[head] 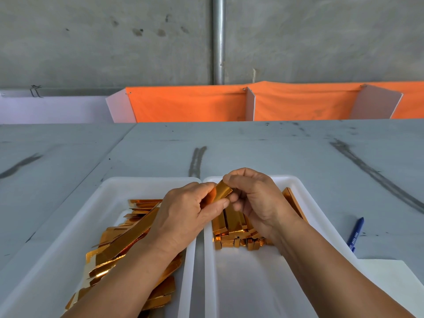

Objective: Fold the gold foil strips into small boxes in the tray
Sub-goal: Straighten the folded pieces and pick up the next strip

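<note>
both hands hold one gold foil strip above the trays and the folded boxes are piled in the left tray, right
Not quite. In the head view the folded boxes are piled in the right tray; the left tray holds flat strips. The left hand and right hand do hold one gold foil strip.

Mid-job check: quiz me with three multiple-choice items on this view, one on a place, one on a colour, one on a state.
1. The folded boxes lie: A in a bucket; B in the right tray; C in a carton.
2. The pen is: A red; B blue; C green.
3. The gold strip being folded is: A lying untouched; B pinched by one hand only; C held by both hands.
Answers: B, they pile inside its white walls; B, its barrel is blue; C, the left hand and right hand both pinch it.
</note>
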